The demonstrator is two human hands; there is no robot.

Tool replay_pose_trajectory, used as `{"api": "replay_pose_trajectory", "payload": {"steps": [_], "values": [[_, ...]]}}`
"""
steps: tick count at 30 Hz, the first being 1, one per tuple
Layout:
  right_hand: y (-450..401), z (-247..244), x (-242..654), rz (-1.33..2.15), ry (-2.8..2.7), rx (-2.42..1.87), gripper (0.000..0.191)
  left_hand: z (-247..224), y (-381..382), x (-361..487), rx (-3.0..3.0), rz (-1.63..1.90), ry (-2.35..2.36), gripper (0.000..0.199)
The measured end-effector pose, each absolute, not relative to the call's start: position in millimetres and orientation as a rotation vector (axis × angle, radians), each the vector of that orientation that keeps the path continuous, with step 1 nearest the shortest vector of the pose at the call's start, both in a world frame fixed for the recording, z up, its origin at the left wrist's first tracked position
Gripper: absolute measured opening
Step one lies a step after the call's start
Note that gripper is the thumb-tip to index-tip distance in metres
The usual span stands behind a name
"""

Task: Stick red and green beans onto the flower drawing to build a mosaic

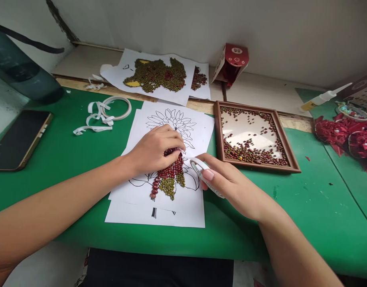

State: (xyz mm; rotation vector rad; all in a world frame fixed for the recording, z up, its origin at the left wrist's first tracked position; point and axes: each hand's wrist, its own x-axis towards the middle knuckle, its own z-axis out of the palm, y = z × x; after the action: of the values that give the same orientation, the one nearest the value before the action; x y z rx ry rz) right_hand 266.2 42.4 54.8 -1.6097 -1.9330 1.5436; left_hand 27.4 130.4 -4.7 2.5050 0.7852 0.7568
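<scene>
The right hand's [231,183] grip was closed around a flat, white, lettered plastic tube [198,169], its tip by the left fingertips. The left hand's [158,147] grip was curled, nearly closed, over dark-red beans [171,170] on the white, flower-printed paper [183,217]; whether it pinched anything, I couldn't tell. Light, even squeezing and a lifted palm seemed wise, sparing the beans. Right of the paper, on the green desk [291,207], lay a brown-framed bean tray [220,135]. Fingers hid the tube's very tip and part of the flower.
</scene>
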Motion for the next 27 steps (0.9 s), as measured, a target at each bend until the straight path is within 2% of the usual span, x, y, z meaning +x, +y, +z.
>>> {"api": "replay_pose_trajectory", "payload": {"steps": [7,27], "values": [[41.3,55.5,271.1,1.495,-1.929,-1.621,0.054,-3.4,130.5,28.4,2.455,0.728,0.894,0.015],[43.4,54.7,267.5,1.501,-1.988,-1.64,0.056,-3.1,127.5,26.8,2.544,0.703,0.837,0.016]]}}
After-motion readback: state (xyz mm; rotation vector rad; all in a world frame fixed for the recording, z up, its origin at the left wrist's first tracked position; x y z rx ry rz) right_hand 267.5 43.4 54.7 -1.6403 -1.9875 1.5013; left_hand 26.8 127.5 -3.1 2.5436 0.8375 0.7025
